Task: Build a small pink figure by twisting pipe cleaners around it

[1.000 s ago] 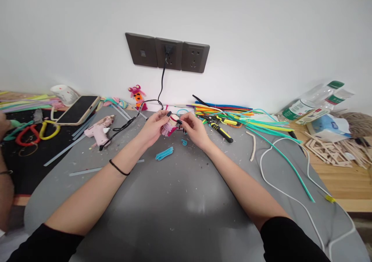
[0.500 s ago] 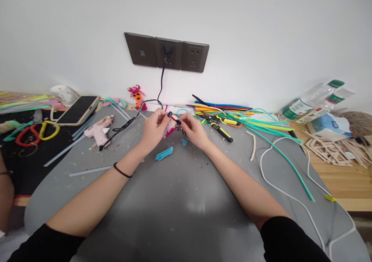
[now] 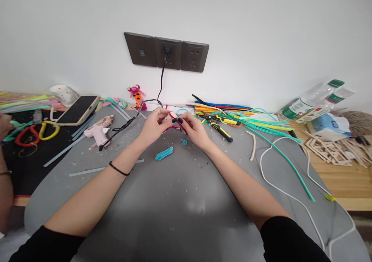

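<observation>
Above the far middle of the grey mat (image 3: 200, 200), both hands meet with thumbs close together. My left hand (image 3: 155, 125) is closed around a small red, pink and cream pipe cleaner piece (image 3: 172, 116), mostly hidden by the fingers. Pinched on the same piece is my right hand (image 3: 193, 128), at a red strand near its thumb. Just below the hands lie a bundle of folded blue pipe cleaners (image 3: 164, 153) and a little blue coil (image 3: 184, 142). A pink and orange pipe cleaner figure (image 3: 136, 95) stands behind, against the wall.
A pink glue gun (image 3: 99, 132), glue sticks (image 3: 87, 171) and a phone (image 3: 78, 110) lie left. Yellow-black wire strippers (image 3: 219, 128) rest by several pipe cleaners (image 3: 261, 124). A white cable (image 3: 286, 194) loops at right. A co-worker's arm (image 3: 5, 184) shows at far left.
My thumbs have come closer together, and the piece has turned so that a red strand shows below them. At far left, the co-worker's hand has come into view near the scissors.
</observation>
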Motion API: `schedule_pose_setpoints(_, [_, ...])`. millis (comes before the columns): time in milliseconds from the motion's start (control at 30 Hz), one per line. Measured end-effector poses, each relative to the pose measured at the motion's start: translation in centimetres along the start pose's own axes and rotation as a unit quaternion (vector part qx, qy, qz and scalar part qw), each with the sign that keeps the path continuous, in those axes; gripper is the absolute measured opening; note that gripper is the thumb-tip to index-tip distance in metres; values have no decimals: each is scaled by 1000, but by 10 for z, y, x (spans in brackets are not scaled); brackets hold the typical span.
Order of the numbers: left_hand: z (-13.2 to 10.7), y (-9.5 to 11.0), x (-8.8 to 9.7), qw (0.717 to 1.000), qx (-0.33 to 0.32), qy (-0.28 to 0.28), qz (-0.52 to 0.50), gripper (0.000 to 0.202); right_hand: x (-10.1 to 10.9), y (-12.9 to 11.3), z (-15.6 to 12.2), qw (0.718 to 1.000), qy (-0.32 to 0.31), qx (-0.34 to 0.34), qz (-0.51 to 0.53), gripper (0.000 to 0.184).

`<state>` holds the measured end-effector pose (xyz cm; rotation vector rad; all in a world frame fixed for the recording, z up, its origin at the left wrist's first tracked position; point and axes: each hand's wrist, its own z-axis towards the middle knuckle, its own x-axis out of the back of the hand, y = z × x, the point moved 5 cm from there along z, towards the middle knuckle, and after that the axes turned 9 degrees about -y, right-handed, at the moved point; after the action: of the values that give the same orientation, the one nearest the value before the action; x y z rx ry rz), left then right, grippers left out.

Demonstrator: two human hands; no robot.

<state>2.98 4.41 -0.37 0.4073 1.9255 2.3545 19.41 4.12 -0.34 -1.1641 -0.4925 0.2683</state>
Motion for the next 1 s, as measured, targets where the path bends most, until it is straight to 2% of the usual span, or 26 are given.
schedule_pose_setpoints(267, [0, 0, 4, 997, 24, 31, -68, 56, -2, -2, 0, 999, -17, -6, 27, 44])
schedule_pose_setpoints(667, [1, -10, -1, 985, 56, 3, -166, 53, 4, 2, 2, 1000, 26, -3, 9, 28])
schedule_pose_setpoints(1000, [1, -6, -7, 979, 61, -31, -194, 47, 7, 8, 4, 998, 37, -27, 42, 40])
